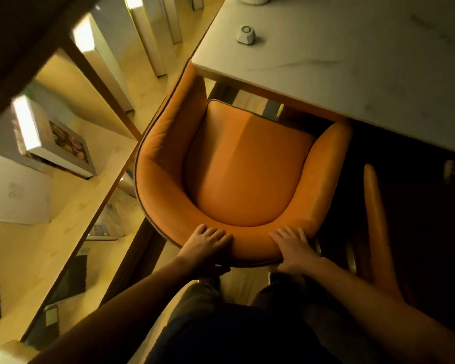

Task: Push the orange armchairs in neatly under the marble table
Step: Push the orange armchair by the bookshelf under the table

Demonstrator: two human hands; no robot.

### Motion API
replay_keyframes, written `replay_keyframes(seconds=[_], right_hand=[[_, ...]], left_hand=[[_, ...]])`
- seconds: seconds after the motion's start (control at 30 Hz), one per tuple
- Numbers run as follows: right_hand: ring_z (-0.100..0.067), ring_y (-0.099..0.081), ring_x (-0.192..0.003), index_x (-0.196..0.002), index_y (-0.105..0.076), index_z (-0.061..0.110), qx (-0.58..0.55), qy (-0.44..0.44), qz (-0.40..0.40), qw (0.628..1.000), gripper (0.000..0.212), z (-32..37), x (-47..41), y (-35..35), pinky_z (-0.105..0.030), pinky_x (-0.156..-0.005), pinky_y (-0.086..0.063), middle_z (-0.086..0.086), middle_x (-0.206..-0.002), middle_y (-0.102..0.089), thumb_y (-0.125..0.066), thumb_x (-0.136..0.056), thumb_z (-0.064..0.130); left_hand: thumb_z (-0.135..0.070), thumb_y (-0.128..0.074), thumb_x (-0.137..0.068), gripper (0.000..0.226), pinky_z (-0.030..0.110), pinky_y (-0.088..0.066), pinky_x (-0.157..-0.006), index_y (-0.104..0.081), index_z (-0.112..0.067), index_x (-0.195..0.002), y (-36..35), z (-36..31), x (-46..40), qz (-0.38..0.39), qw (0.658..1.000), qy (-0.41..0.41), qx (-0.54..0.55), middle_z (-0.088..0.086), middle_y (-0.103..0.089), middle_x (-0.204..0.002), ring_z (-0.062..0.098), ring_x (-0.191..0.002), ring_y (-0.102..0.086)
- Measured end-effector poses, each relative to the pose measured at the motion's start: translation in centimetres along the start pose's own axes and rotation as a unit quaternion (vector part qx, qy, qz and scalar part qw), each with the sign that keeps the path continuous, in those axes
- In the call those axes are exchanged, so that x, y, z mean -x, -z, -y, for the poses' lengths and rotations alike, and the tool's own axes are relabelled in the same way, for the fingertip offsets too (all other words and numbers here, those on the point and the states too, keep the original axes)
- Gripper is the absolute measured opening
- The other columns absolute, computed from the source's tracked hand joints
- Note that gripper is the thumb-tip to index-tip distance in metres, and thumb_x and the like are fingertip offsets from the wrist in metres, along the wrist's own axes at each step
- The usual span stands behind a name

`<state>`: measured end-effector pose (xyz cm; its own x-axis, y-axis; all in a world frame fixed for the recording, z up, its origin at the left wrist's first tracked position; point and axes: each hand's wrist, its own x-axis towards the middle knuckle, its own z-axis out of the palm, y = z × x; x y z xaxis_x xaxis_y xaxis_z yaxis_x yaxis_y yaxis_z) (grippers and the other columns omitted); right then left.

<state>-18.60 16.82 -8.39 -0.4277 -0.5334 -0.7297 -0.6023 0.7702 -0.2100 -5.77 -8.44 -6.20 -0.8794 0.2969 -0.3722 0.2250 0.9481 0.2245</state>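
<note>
An orange leather armchair [244, 169] with a curved back stands directly below me, its front edge tucked under the corner of the white marble table [352, 61]. My left hand [208, 244] grips the top of the backrest on its left side. My right hand [294, 248] grips the same backrest on its right side. The curved back of a second orange armchair [376, 222] shows in the dark to the right, beside the table edge.
A light wooden shelf unit [71, 206] with books and boxes stands close on the left, leaving a narrow gap beside the chair. A small white faceted object [246, 34] sits on the table. My legs are just behind the chair.
</note>
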Motion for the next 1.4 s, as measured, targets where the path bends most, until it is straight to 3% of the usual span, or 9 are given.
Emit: replay_keyframes(seconds=[0.2,0.47,0.7,0.8,0.93,1.07,1.23,1.4], right_hand=[[-0.026,-0.019,-0.143,-0.149,-0.017,0.019,-0.036,0.012,-0.099,0.994,0.095,8.4,1.1,-0.6,-0.055,-0.117,-0.005,-0.005,-0.154,-0.027,-0.067,-0.076,0.055],[-0.032,-0.025,-0.138,-0.144,-0.02,0.024,-0.012,-0.052,-0.15,0.987,0.107,12.2,-0.1,-1.9,-0.068,-0.109,-0.005,-0.007,-0.148,-0.034,-0.059,-0.062,0.081],[-0.038,-0.015,-0.144,-0.146,-0.022,0.023,0.022,-0.018,-0.147,0.989,0.122,10.9,-0.6,-1.9,-0.069,-0.108,-0.001,-0.011,-0.151,-0.033,-0.028,-0.052,0.101],[-0.039,-0.028,-0.139,-0.144,-0.028,0.023,0.004,-0.015,-0.147,0.989,0.117,10.8,-0.7,-1.8,-0.066,-0.11,-0.009,-0.012,-0.147,-0.041,-0.025,-0.056,0.1],[-0.037,-0.057,-0.112,-0.132,-0.048,0.02,-0.007,-0.002,-0.19,0.982,0.102,10.9,-0.9,-1.9,-0.06,-0.101,-0.034,-0.012,-0.124,-0.061,-0.036,-0.062,0.094],[-0.033,-0.065,-0.094,-0.122,-0.06,0.019,0.008,0.005,-0.217,0.976,0.095,10.6,-1.1,-1.7,-0.051,-0.09,-0.048,-0.011,-0.107,-0.068,-0.047,-0.061,0.09],[-0.032,-0.065,-0.093,-0.121,-0.061,0.018,0.004,-0.008,-0.21,0.978,0.095,10.3,-1.5,-0.3,-0.049,-0.09,-0.049,-0.01,-0.107,-0.069,-0.045,-0.06,0.089],[-0.033,-0.061,-0.102,-0.128,-0.055,0.018,0.0,-0.012,-0.201,0.98,0.098,9.4,-2.3,1.2,-0.048,-0.095,-0.043,-0.011,-0.114,-0.065,-0.042,-0.062,0.09]], left_hand=[[-0.064,-0.058,-0.082,0.08,0.045,-0.027,-0.113,-0.033,-0.024,-0.147,0.3,5.2,3.3,-0.034,0.999,-0.035,0.02,0.001,-0.044,-0.148,0.025,-0.135,-0.039],[-0.081,-0.056,-0.065,0.094,0.054,-0.026,-0.107,-0.034,-0.031,-0.141,0.8,7.8,3.2,-0.001,1.0,-0.02,-0.017,-0.004,-0.049,-0.143,0.023,-0.131,-0.043],[-0.09,-0.047,-0.064,0.104,0.069,-0.015,-0.11,-0.021,-0.034,-0.147,0.8,8.4,2.2,0.049,0.997,-0.035,-0.051,-0.001,-0.039,-0.149,0.028,-0.138,-0.032],[-0.091,-0.045,-0.066,0.105,0.062,-0.015,-0.113,-0.017,-0.035,-0.15,0.9,8.5,2.0,0.06,0.997,-0.026,-0.048,-0.002,-0.037,-0.152,0.028,-0.139,-0.032],[-0.091,-0.042,-0.068,0.097,0.049,-0.024,-0.111,-0.028,-0.035,-0.146,0.9,8.6,1.8,0.048,0.997,-0.038,-0.044,-0.004,-0.048,-0.141,0.024,-0.129,-0.044],[-0.083,-0.044,-0.075,0.09,0.045,-0.026,-0.109,-0.025,-0.033,-0.147,0.9,9.1,1.4,0.07,0.995,-0.043,-0.051,-0.004,-0.046,-0.142,0.023,-0.127,-0.043],[-0.089,-0.04,-0.068,0.091,0.042,-0.034,-0.102,-0.04,-0.031,-0.138,1.8,9.4,0.3,0.041,0.997,-0.057,-0.03,-0.004,-0.058,-0.127,0.024,-0.114,-0.054],[-0.091,-0.037,-0.067,0.091,0.041,-0.036,-0.101,-0.043,-0.031,-0.135,2.7,10.0,-1.2,0.028,0.998,-0.054,-0.026,-0.004,-0.06,-0.124,0.024,-0.112,-0.056]])
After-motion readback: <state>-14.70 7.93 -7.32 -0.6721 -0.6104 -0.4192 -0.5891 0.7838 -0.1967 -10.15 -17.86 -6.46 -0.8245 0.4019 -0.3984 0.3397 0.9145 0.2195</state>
